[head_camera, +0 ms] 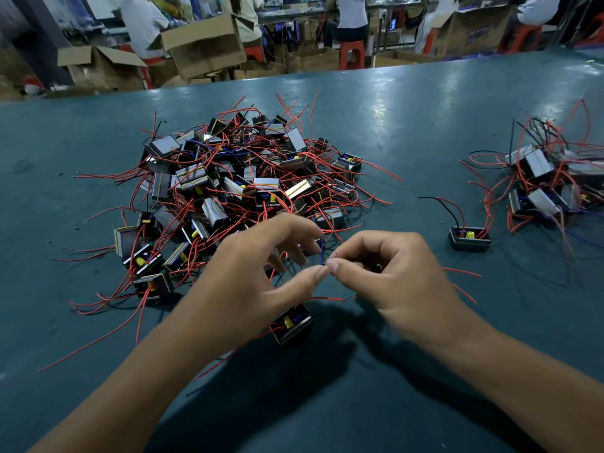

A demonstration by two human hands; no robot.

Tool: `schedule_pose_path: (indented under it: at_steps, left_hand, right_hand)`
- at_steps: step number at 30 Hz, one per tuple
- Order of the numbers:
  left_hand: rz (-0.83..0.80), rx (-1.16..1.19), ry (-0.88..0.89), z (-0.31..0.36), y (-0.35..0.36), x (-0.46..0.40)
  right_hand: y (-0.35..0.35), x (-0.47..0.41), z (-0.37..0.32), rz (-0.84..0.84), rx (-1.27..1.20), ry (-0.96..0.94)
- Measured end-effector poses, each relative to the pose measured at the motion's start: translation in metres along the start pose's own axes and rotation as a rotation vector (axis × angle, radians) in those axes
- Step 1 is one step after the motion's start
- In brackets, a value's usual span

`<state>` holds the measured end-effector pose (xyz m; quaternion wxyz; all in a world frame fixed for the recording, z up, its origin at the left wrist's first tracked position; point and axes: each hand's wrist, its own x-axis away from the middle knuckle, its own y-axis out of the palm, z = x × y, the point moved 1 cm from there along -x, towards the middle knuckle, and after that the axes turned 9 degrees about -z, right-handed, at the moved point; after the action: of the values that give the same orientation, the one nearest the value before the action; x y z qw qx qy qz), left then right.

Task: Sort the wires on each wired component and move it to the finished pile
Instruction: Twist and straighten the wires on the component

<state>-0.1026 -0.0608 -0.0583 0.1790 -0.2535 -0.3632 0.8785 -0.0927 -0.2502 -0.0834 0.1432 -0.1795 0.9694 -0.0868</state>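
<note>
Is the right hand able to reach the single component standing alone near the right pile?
Probably yes: bare table lies between the right hand and that component, but the hand now pinches wires.

Left hand (258, 266): raised on a bare forearm, thumb and forefinger tips pinched together, other fingers spread and loosely bent.
Right hand (389, 273): knuckles up, fingers curled inward, thumb tip meeting the left hand's pinch.
</note>
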Motion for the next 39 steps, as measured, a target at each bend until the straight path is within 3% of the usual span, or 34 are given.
schedule_pose_path:
  at_steps: [2, 9, 15, 24, 32, 39]
  left_hand:
    - [0.003, 0.190, -0.099, -0.004, 0.011, 0.003]
    - [0.075, 0.355, -0.147, -0.016, 0.021, 0.001]
    - [0.126, 0.419, -0.147, -0.020, 0.019, 0.001]
    - [0.142, 0.506, -0.163, -0.023, 0.018, 0.002]
    - [0.129, 0.502, -0.179, -0.024, 0.017, 0.003]
    - [0.127, 0.512, -0.194, -0.020, 0.020, 0.003]
  right_hand:
    - [0.000, -0.002, 0.000, 0.000, -0.022, 0.005]
    - [-0.004, -0.004, 0.007, -0.002, -0.036, 0.048]
    - [-0.006, -0.003, 0.010, 0.020, -0.008, 0.051]
    - [-0.006, -0.005, 0.011, 0.011, -0.156, 0.030]
    - [-0.007, -0.004, 0.014, -0.014, -0.004, 0.050]
    - [-0.003, -0.004, 0.015, -0.043, -0.166, 0.086]
